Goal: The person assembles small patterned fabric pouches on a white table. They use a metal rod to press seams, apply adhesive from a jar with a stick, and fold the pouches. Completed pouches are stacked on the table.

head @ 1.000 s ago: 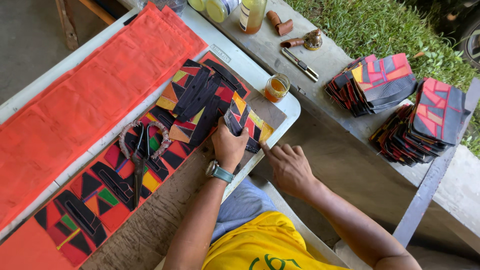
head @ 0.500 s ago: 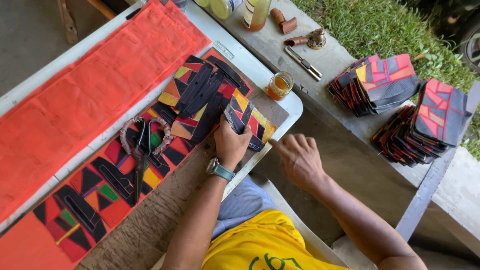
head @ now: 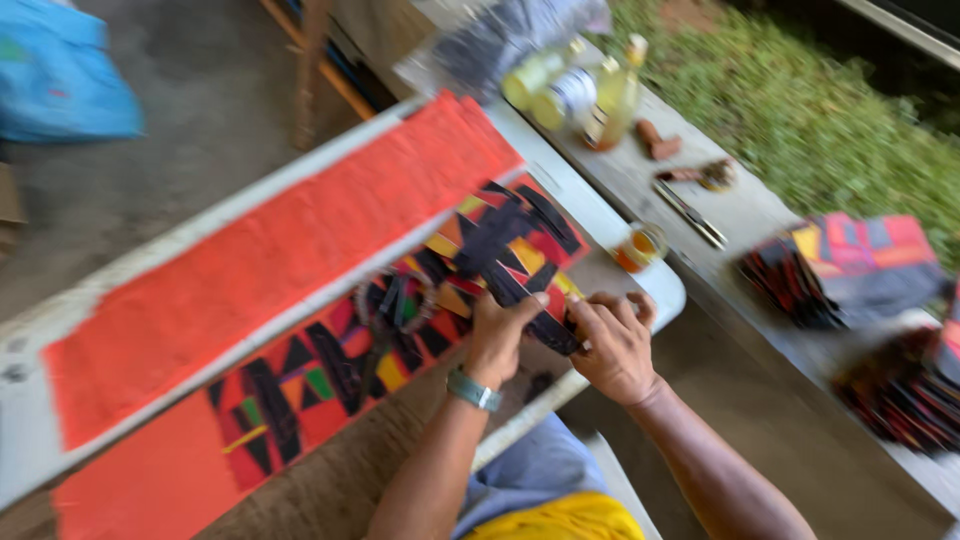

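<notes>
Both hands pinch the dark patterned strip (head: 545, 325) at frame centre: left hand (head: 497, 335) and right hand (head: 612, 345) flank it, long axis upper-left to lower-right.

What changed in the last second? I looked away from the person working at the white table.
The right hand moved from beside the table edge onto the dark patterned fabric piece, joining the left hand, which kept its grip. The long orange cloth strip and small amber jar stayed put.
</notes>
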